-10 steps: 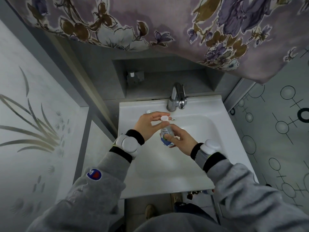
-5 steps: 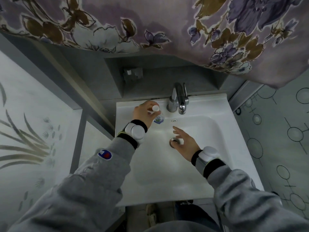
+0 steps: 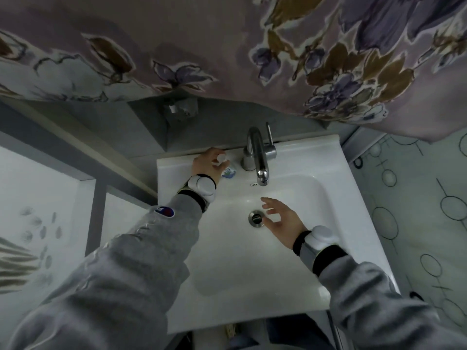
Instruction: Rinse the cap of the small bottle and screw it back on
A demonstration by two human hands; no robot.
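The small bottle (image 3: 228, 171), clear with a blue and white label and a white cap (image 3: 221, 157) on top, stands at the back left of the white sink (image 3: 336, 198), just left of the tap. My left hand (image 3: 208, 162) is wrapped around the bottle near its cap. My right hand (image 3: 284, 219) hovers over the basin beside the drain (image 3: 255, 217), fingers spread, holding nothing.
A chrome tap (image 3: 259, 157) with its lever stands at the back middle of the sink. A flowered cloth (image 3: 227, 46) hangs above. A grey wall ledge lies behind, patterned tiles at the right, a white panel at the left.
My left hand carried the capped bottle from over the basin to the sink's back left corner. My right hand let go of it and now hangs open over the drain.
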